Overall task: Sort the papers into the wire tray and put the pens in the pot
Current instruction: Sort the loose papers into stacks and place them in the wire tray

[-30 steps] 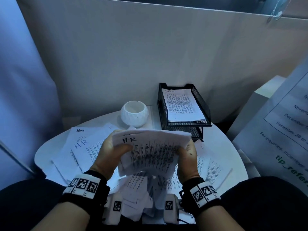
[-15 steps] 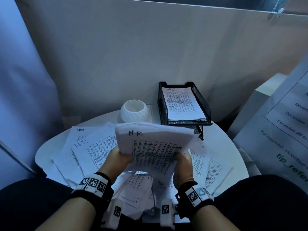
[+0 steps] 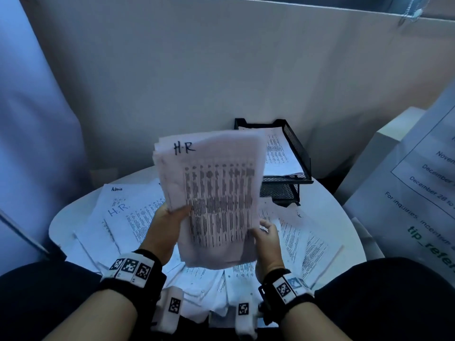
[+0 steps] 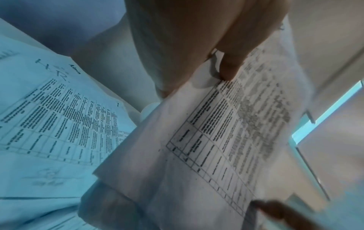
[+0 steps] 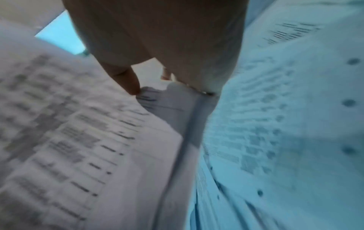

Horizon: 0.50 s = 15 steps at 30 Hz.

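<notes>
I hold the H.R stack [image 3: 211, 193] upright above the desk [image 3: 327, 207], left hand [image 3: 170, 222] pinching its edge, right hand [image 3: 267, 238] steadying its lower corner, fingers loose. Next, I judge: carry it to the wire tray [image 3: 293, 148] at 1 o'clock.

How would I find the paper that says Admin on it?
Find the round white table, then go to its left side, where loose papers lie spread out. The Admin paper lies furthest back, with small dark "Admin" at its top; the paper overlapping it says "H.R." in blue.
</notes>
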Each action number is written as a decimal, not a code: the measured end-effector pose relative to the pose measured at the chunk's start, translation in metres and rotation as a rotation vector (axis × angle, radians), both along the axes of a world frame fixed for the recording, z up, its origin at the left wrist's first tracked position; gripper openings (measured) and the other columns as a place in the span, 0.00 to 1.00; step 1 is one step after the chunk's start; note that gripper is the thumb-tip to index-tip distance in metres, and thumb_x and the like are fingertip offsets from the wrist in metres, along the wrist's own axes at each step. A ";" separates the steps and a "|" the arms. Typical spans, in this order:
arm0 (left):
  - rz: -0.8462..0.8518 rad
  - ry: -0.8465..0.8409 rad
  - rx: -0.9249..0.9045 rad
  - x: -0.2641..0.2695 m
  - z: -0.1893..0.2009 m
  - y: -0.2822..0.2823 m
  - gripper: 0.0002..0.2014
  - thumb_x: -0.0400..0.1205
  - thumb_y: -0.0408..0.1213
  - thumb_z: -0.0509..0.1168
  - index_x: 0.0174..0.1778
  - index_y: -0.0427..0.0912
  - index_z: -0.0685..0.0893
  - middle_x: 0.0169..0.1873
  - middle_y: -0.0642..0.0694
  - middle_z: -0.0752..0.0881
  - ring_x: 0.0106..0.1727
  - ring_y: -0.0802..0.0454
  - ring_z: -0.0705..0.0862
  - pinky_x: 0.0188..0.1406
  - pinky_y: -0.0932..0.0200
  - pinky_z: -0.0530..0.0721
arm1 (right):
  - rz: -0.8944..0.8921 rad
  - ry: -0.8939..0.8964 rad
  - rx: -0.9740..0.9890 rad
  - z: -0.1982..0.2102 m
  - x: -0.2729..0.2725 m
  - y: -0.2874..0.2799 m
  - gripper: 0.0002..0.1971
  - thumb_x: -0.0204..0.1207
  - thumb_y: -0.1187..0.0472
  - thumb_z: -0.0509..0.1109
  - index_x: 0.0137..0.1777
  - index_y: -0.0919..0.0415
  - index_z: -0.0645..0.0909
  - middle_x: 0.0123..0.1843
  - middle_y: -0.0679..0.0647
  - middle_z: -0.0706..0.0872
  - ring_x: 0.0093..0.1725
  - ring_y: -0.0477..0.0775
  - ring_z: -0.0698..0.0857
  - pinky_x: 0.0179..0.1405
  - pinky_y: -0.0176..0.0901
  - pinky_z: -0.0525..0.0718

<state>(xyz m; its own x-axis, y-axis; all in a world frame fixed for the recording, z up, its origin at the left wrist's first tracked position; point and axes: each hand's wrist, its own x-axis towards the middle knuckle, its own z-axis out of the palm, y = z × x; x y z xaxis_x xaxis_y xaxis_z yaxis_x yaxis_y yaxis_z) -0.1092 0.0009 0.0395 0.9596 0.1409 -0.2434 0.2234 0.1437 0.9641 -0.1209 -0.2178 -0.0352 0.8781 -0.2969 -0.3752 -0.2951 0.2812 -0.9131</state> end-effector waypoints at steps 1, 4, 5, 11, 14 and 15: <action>0.025 -0.005 -0.026 0.001 0.002 0.002 0.09 0.87 0.29 0.66 0.58 0.36 0.90 0.51 0.39 0.95 0.53 0.39 0.93 0.54 0.46 0.88 | 0.005 0.036 0.068 -0.006 -0.001 0.000 0.19 0.78 0.63 0.71 0.68 0.54 0.75 0.59 0.63 0.88 0.56 0.61 0.86 0.50 0.56 0.87; 0.075 -0.019 -0.092 0.005 0.003 0.007 0.10 0.89 0.30 0.64 0.61 0.39 0.89 0.55 0.41 0.95 0.57 0.39 0.93 0.61 0.43 0.87 | 0.058 0.114 0.299 -0.019 -0.007 0.004 0.27 0.76 0.61 0.74 0.74 0.58 0.73 0.66 0.65 0.88 0.62 0.68 0.88 0.51 0.61 0.90; 0.082 -0.030 -0.090 0.006 0.004 0.008 0.11 0.89 0.31 0.64 0.63 0.40 0.89 0.56 0.42 0.94 0.58 0.40 0.93 0.61 0.42 0.87 | 0.089 0.136 0.380 -0.020 -0.010 0.008 0.24 0.77 0.61 0.73 0.73 0.60 0.75 0.66 0.65 0.89 0.60 0.68 0.88 0.49 0.59 0.89; 0.100 -0.062 0.082 0.010 0.001 0.011 0.09 0.91 0.34 0.62 0.63 0.42 0.86 0.57 0.43 0.92 0.62 0.42 0.89 0.68 0.39 0.84 | 0.216 0.199 0.356 -0.019 -0.017 0.038 0.06 0.83 0.70 0.67 0.46 0.61 0.82 0.38 0.57 0.83 0.33 0.54 0.79 0.27 0.44 0.72; -0.019 -0.004 0.123 0.010 0.004 0.011 0.08 0.91 0.39 0.64 0.63 0.42 0.83 0.56 0.39 0.91 0.56 0.39 0.91 0.58 0.39 0.89 | 0.186 0.186 0.338 -0.019 -0.011 0.037 0.06 0.85 0.70 0.66 0.56 0.68 0.84 0.44 0.60 0.90 0.30 0.52 0.84 0.22 0.41 0.76; -0.081 0.003 0.136 0.009 0.007 0.011 0.07 0.91 0.40 0.64 0.61 0.44 0.84 0.54 0.39 0.91 0.49 0.40 0.92 0.52 0.42 0.90 | 0.156 0.174 0.367 -0.019 -0.008 0.032 0.08 0.85 0.69 0.66 0.59 0.69 0.85 0.49 0.62 0.92 0.31 0.53 0.86 0.22 0.41 0.79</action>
<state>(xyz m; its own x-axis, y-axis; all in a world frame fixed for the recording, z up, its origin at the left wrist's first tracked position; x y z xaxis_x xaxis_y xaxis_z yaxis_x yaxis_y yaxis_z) -0.1003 0.0119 0.0461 0.9685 0.0949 -0.2302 0.2318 -0.0067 0.9727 -0.1288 -0.1853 -0.0539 0.8164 0.0153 -0.5773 -0.5005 0.5177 -0.6939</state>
